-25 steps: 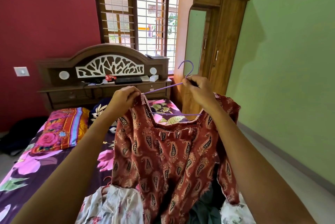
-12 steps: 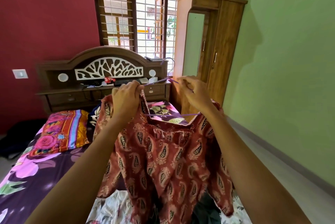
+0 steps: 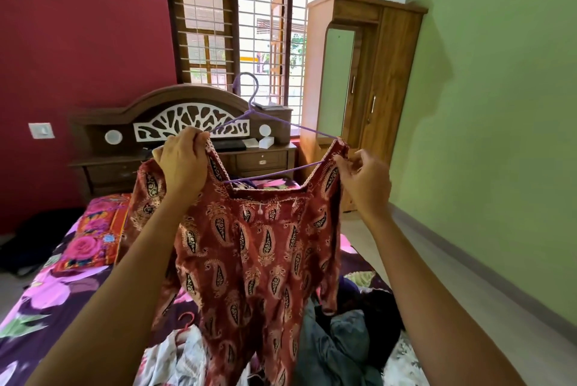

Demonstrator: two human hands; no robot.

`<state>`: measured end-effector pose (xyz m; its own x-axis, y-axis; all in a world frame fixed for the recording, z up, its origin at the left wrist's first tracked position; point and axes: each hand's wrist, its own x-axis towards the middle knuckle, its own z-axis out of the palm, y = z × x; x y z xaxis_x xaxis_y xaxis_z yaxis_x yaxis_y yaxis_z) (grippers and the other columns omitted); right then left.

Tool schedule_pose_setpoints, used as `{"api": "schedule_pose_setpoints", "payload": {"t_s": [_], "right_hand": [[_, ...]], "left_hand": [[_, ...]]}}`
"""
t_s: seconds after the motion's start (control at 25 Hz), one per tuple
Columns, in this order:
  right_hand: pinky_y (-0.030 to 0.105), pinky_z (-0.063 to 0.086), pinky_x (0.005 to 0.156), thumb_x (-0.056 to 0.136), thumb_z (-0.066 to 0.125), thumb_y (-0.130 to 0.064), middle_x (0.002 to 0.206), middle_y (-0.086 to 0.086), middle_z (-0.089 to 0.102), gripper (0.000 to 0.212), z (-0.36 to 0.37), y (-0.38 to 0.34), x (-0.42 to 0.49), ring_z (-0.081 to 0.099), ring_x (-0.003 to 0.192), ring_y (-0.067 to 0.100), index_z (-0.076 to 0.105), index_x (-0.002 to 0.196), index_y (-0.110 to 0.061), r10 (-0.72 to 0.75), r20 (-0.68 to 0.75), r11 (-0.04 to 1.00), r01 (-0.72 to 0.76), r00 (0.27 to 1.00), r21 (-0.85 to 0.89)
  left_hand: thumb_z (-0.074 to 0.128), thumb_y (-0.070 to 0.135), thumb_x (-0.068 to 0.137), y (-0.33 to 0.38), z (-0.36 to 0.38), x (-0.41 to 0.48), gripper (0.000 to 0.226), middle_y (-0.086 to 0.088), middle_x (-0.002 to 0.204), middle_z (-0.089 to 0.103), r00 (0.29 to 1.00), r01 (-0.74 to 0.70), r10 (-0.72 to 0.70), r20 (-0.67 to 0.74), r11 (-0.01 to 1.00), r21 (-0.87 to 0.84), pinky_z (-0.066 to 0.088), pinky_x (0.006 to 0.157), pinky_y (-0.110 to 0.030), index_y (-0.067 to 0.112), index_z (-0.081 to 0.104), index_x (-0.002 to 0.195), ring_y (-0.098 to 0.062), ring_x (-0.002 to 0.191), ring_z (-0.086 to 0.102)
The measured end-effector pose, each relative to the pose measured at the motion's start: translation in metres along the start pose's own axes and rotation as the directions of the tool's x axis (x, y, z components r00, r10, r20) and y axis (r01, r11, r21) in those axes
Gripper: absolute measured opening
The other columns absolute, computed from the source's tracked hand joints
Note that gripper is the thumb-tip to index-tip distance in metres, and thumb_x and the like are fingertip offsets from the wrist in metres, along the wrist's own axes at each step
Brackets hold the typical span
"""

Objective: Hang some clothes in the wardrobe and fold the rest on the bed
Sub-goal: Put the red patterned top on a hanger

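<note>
A: What do the 2 hands have?

B: The left hand point(image 3: 182, 164) is curled round the left shoulder of a red paisley kurta point(image 3: 259, 248). Its fingers are closed on the fabric right where the left end of the purple hanger point(image 3: 249, 111) runs in. The right hand point(image 3: 362, 181) pinches the edge of the right shoulder between thumb and fingertips.

A: And the hanger?

B: It sits inside the neckline. Its hook rises above and between the 2 grips, and its lower bar crosses the neck opening from one grip toward the other. The kurta's right shoulder lies over the hanger's right end, just above the pinch.

A: Where is the kurta itself?

B: It is held up in the air. It drops from both grips over a heap of clothes point(image 3: 346, 339) on the floral-sheeted bed point(image 3: 40, 307). The wooden wardrobe point(image 3: 387, 79) stands beyond the right hand.
</note>
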<state>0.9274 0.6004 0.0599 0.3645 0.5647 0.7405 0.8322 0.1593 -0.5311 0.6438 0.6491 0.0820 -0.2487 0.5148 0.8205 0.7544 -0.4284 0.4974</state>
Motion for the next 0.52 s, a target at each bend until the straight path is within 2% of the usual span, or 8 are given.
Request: {"api": "schedule_pose_setpoints", "payload": {"t_s": [0.12,0.2,0.28,0.4,0.44,0.52], "right_hand": [[0.015,0.039,0.050,0.086,0.063,-0.046,0.071,-0.001,0.060,0.036,-0.003,-0.021,0.002,0.057,0.063,0.013,0.060,0.084,-0.010,0.012,0.013,1.000,-0.012,1.000,0.003],[0.007,0.034,0.045,0.091,0.062,-0.030,0.075,-0.001,0.059,0.024,-0.006,-0.029,0.006,0.055,0.063,0.011,0.064,0.092,-0.006,0.059,0.043,0.998,-0.059,0.997,0.010],[0.001,0.034,0.046,0.091,0.059,-0.013,0.080,0.008,0.066,0.016,-0.011,-0.028,0.011,0.051,0.063,0.010,0.067,0.096,0.000,0.101,0.045,0.992,-0.104,0.994,0.068],[-0.002,0.032,0.047,0.089,0.058,-0.007,0.084,0.013,0.068,0.014,-0.020,-0.034,0.020,0.052,0.066,0.011,0.068,0.093,0.002,0.098,-0.019,0.991,-0.096,0.995,0.092],[-0.002,0.032,0.047,0.089,0.058,-0.006,0.082,0.011,0.067,0.013,-0.021,-0.038,0.025,0.053,0.065,0.011,0.068,0.092,0.002,0.094,0.008,0.989,-0.095,0.995,0.112],[0.003,0.036,0.041,0.089,0.059,-0.004,0.078,0.011,0.065,0.008,-0.020,-0.049,0.036,0.055,0.055,0.011,0.065,0.085,-0.004,0.094,0.181,0.980,-0.123,0.979,0.157]], "left_hand": [[0.045,0.022,0.098,0.003,-0.003,-0.001,0.027,-0.012,0.092,0.066,1.000,-0.020,0.020,-0.004,0.999,-0.030,0.024,0.083,-0.038,0.004,0.064,0.096,-0.030,0.092,0.054],[0.045,0.022,0.098,0.001,-0.006,-0.004,0.026,-0.011,0.087,0.065,0.998,-0.061,0.061,-0.002,0.997,-0.056,0.018,0.075,-0.032,0.004,0.064,0.093,-0.029,0.087,0.054],[0.046,0.022,0.097,-0.005,-0.010,-0.005,0.025,-0.009,0.084,0.064,0.993,-0.116,0.116,-0.003,0.992,-0.052,0.012,0.071,-0.027,0.004,0.063,0.091,-0.026,0.084,0.052],[0.048,0.024,0.095,-0.012,-0.015,-0.010,0.025,-0.007,0.082,0.064,0.973,-0.229,0.229,0.032,0.973,-0.002,0.013,0.071,-0.026,0.006,0.064,0.089,-0.024,0.082,0.051],[0.048,0.024,0.095,-0.012,-0.013,-0.014,0.025,-0.007,0.083,0.065,0.963,-0.266,0.265,0.050,0.964,0.015,0.013,0.072,-0.026,0.006,0.064,0.088,-0.026,0.083,0.052],[0.047,0.026,0.095,-0.009,-0.005,-0.024,0.025,-0.006,0.084,0.066,0.958,-0.283,0.281,0.063,0.958,0.034,0.014,0.073,-0.026,0.008,0.065,0.089,-0.027,0.082,0.053]]}}
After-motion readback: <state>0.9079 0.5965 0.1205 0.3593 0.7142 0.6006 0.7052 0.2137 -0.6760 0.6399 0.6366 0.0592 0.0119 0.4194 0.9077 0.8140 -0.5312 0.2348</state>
